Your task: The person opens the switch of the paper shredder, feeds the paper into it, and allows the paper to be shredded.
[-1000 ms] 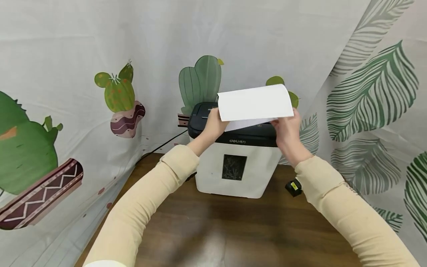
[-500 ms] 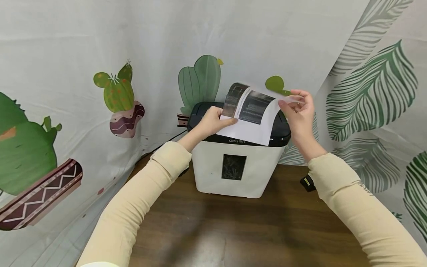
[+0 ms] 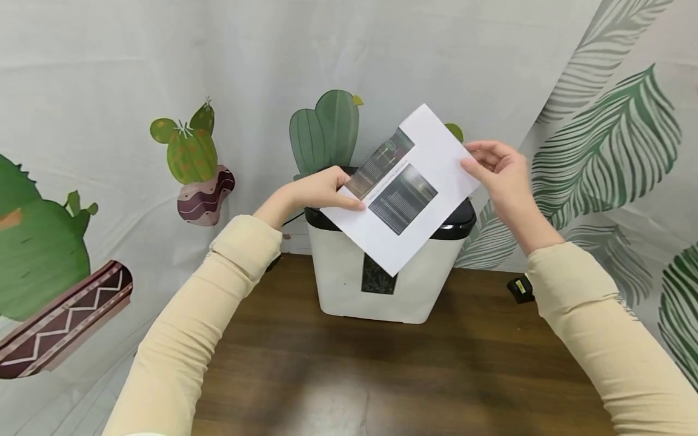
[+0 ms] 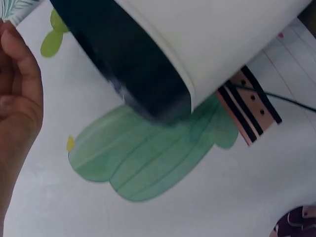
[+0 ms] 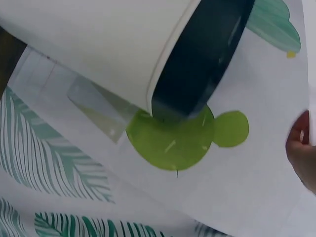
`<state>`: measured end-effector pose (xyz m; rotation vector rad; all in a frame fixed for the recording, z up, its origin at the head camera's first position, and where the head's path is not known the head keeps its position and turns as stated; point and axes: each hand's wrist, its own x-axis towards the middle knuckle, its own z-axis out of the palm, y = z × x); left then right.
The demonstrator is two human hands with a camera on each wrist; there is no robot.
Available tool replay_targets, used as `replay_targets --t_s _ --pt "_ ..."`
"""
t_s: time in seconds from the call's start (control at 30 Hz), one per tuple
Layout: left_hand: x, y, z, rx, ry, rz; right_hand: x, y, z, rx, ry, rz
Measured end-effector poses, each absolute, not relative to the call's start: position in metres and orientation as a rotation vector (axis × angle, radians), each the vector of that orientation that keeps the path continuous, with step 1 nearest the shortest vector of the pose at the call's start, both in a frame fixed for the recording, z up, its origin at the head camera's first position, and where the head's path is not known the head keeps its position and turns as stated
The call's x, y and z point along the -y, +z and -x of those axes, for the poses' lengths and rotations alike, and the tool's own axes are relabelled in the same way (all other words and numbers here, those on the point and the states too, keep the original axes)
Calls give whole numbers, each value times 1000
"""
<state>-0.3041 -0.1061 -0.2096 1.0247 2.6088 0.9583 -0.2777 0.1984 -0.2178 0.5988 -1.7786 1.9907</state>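
A white sheet of paper (image 3: 446,175) with two dark printed pictures is held tilted, printed side up, in front of the black top of a white paper shredder (image 3: 332,272). My left hand (image 3: 319,189) pinches its left edge, thumb on the printed face. At the right edge, my right hand (image 3: 501,172) pinches it between thumb and fingers. The paper's lower corner overlaps the shredder's dark window (image 3: 376,281) in the head view. In the left wrist view my left hand (image 4: 19,94) shows at the left border. My right hand (image 5: 303,153) is partly cut off in the right wrist view.
The shredder stands on a brown wooden table (image 3: 338,375) against a white curtain (image 3: 245,79) printed with cacti and leaves. A black cable (image 4: 291,102) runs from behind the shredder. A small black device (image 3: 520,289) sits under the right cuff.
The sheet was bent over with its blank side showing; it is now flattened and turned, printed side visible. Both hands have moved apart, left hand leftward, right hand rightward and up.
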Motion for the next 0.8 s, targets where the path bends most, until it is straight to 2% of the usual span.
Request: replay_targets --t_s 0.2,0.4,0.8 --pt "117 -206 305 -2614 838 -1084 -207 -220 280 2129 1803 -652" --pt "124 -208 303 -2657 911 -1045 -207 -229 283 2178 1772 -640" --pt "136 -229 312 -2634 1608 -952 -204 -241 281 1961 2037 -453"
